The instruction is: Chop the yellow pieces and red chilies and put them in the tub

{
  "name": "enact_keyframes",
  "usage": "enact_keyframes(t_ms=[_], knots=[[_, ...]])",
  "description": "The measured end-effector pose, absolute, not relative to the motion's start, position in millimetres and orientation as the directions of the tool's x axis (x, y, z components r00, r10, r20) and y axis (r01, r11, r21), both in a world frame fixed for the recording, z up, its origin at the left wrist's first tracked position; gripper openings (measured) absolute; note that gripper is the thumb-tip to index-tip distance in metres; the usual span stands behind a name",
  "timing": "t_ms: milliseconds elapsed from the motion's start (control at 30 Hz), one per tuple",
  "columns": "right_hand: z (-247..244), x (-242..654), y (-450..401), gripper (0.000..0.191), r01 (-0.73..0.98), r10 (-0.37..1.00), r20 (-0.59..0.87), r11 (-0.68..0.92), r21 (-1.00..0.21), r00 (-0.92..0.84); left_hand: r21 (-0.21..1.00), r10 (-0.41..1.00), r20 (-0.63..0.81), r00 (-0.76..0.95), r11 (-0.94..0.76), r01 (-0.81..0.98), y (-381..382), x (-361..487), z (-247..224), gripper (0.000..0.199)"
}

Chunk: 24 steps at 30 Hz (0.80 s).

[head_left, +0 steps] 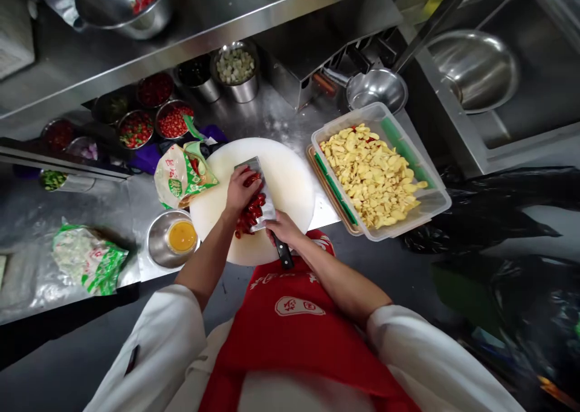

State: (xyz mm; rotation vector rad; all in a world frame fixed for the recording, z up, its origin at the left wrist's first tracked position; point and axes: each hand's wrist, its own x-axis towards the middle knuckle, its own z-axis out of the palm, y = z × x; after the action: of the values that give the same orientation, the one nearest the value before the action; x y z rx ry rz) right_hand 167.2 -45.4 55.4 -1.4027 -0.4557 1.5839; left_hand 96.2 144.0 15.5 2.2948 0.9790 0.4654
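My right hand (pixel 284 229) is wrapped around the black handle of a cleaver (pixel 268 203) over the round white cutting board (pixel 290 164). The cleaver's wide blade lies nearly flat, with glossy red chili pieces (pixel 256 206) on and beside it. My left hand (pixel 242 188) rests over these pieces at the blade's left side, its fingers stretched out and the fingertips partly hidden. An opened printed bag (pixel 174 179) with red contents leans at the board's left edge.
Right of the board stands a plastic tub (pixel 435 203) of sliced yellow pieces. A steel bowl (pixel 156 243) holding yellow liquid sits at the left, near another green-white bag (pixel 88 258). Several ingredient pots, including chopped red chilies (pixel 174 121), line the back under a steel shelf (pixel 203 46).
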Motion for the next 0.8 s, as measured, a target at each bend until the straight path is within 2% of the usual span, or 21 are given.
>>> enact_keyframes(t_ms=[167, 333, 433, 533, 600, 667, 733, 800], knots=[[80.1, 222.9, -51.9, 0.010, -0.455, 0.833, -0.548, -0.459, -0.763, 0.078, 0.554, 0.700, 0.104, 0.707, -0.631, 0.544, 153.7, 151.8, 50.0, 0.027], [102.8, 305.9, -74.0, 0.015, -0.445, 0.834, -0.519, -0.401, -0.801, 0.184, 0.555, 0.615, 0.221, 0.757, -0.717, 0.421, 135.3, 258.4, 89.6, 0.033], [115.1, 361.2, -94.9, 0.012, -0.364, 0.818, -0.500, -0.391, -0.845, 0.282, 0.581, 0.564, 0.298, 0.770, -0.747, 0.322, 110.1, 329.6, 102.5, 0.039], [123.0, 408.2, -117.7, 0.010, -0.214, 0.766, -0.491, -0.442, -0.871, 0.415, 0.651, 0.543, 0.349, 0.764, -0.727, 0.219, 80.2, 383.0, 99.5, 0.036], [124.1, 430.0, -129.7, 0.011, -0.047, 0.743, -0.476, -0.517, -0.854, 0.471, 0.694, 0.554, 0.352, 0.755, -0.695, 0.187, 64.0, 400.0, 87.6, 0.031], [121.9, 442.9, -137.0, 0.013, 0.190, 0.734, -0.440, -0.600, -0.777, 0.517, 0.719, 0.562, 0.329, 0.759, -0.670, 0.185, 55.7, 400.2, 70.0, 0.025], [117.7, 448.5, -139.6, 0.015, 0.397, 0.726, -0.391, -0.655, -0.643, 0.565, 0.723, 0.529, 0.256, 0.809, -0.660, 0.203, 56.3, 387.7, 51.8, 0.018], [113.3, 449.4, -139.6, 0.020, 0.503, 0.716, -0.353, -0.683, -0.529, 0.602, 0.711, 0.463, 0.135, 0.876, -0.661, 0.240, 62.6, 370.4, 38.5, 0.008]])
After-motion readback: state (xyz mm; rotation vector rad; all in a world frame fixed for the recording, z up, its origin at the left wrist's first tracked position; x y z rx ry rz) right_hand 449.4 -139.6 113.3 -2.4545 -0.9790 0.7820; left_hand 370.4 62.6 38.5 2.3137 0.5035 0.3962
